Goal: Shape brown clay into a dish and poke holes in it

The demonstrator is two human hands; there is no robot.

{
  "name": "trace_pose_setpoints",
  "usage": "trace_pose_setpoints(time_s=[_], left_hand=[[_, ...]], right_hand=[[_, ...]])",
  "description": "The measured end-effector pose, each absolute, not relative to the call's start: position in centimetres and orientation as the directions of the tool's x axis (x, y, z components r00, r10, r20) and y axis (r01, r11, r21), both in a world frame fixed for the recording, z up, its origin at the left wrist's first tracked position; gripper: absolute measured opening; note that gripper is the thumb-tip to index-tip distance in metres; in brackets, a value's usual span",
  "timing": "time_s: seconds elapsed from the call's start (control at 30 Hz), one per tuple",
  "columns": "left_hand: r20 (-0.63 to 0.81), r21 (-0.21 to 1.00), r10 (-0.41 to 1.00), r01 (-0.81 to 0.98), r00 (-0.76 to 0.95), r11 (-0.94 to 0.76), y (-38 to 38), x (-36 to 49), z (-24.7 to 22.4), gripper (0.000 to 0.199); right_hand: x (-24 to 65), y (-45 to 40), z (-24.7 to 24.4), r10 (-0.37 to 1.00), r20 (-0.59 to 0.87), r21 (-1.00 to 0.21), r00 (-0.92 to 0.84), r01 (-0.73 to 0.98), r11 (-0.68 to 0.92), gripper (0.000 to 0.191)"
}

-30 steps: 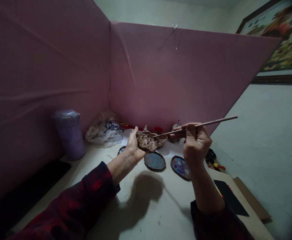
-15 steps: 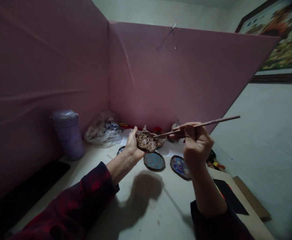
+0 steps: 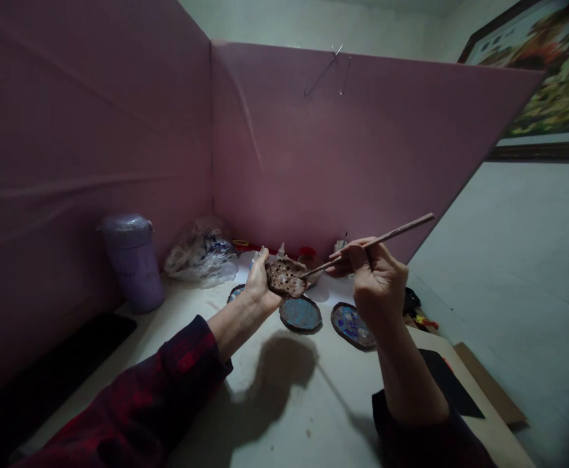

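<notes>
My left hand [image 3: 260, 286] holds a brown clay piece [image 3: 285, 277] dotted with many small holes, its thumb along the left edge. A long thin brown stick [image 3: 391, 234] is pinched in my right hand [image 3: 379, 283], and its lower tip meets the right part of the clay piece. Just below the piece lies a round, dark-rimmed disc with a blue-grey face [image 3: 301, 314]. Another dark-rimmed disc with blue and purple patches [image 3: 350, 325] lies left of my right wrist. Part of a third disc [image 3: 236, 293] shows behind my left wrist.
A purple lidded cup [image 3: 136, 263] stands at the left, beside a crumpled clear plastic bag [image 3: 204, 253]. Pink panels [image 3: 314, 149] rise behind and left of the white table [image 3: 275, 429]. A black sheet [image 3: 450, 383] and brown cardboard [image 3: 489, 383] lie at the right.
My right hand has moved slightly left, and the stick now slopes more steeply, its tip a little lower on the clay piece. My left hand has hardly moved.
</notes>
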State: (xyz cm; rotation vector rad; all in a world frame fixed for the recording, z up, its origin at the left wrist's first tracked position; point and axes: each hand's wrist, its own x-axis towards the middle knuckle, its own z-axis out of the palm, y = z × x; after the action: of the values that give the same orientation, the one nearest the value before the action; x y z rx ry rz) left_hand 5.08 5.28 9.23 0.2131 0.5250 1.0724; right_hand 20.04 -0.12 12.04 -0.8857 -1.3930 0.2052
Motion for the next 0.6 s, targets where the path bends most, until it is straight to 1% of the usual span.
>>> trace_pose_setpoints(time_s=[0.1, 0.2, 0.27, 0.33, 0.4, 0.5, 0.57, 0.6], left_hand=[[-0.298, 0.396, 0.874, -0.783, 0.385, 0.48, 5.2, 5.1, 9.3, 0.045], [-0.299, 0.386, 0.873, -0.788, 0.384, 0.479, 5.1, 5.1, 9.3, 0.044], [-0.305, 0.379, 0.876, -0.796, 0.374, 0.472, 5.1, 5.2, 9.3, 0.042], [-0.316, 0.372, 0.877, -0.803, 0.363, 0.466, 5.1, 5.3, 9.3, 0.04], [-0.33, 0.377, 0.877, -0.803, 0.348, 0.461, 5.1, 5.3, 9.3, 0.039], [-0.322, 0.395, 0.88, -0.795, 0.35, 0.461, 5.1, 5.2, 9.3, 0.04], [-0.307, 0.399, 0.881, -0.791, 0.361, 0.464, 5.2, 5.2, 9.3, 0.041], [-0.301, 0.399, 0.881, -0.791, 0.365, 0.464, 5.2, 5.2, 9.2, 0.042]], right_hand=[[20.3, -0.1, 12.2, 0.607, 0.752, -0.659, 0.259, 0.323, 0.679, 0.019], [20.7, 0.1, 12.4, 0.527, 0.759, -0.639, 0.383, 0.284, 0.714, 0.023], [21.0, 0.5, 12.4, 0.454, 0.765, -0.614, 0.458, 0.305, 0.728, 0.025], [21.5, 1.3, 12.1, 0.409, 0.768, -0.608, 0.493, 0.362, 0.706, 0.027], [22.1, 2.5, 11.3, 0.41, 0.782, -0.613, 0.471, 0.461, 0.641, 0.029], [23.2, 5.1, 9.4, 0.474, 0.812, -0.568, 0.341, 0.651, 0.503, 0.031], [23.9, 7.0, 7.7, 0.523, 0.795, -0.566, 0.309, 0.69, 0.452, 0.033], [24.2, 7.9, 6.8, 0.562, 0.771, -0.589, 0.299, 0.671, 0.45, 0.034]])
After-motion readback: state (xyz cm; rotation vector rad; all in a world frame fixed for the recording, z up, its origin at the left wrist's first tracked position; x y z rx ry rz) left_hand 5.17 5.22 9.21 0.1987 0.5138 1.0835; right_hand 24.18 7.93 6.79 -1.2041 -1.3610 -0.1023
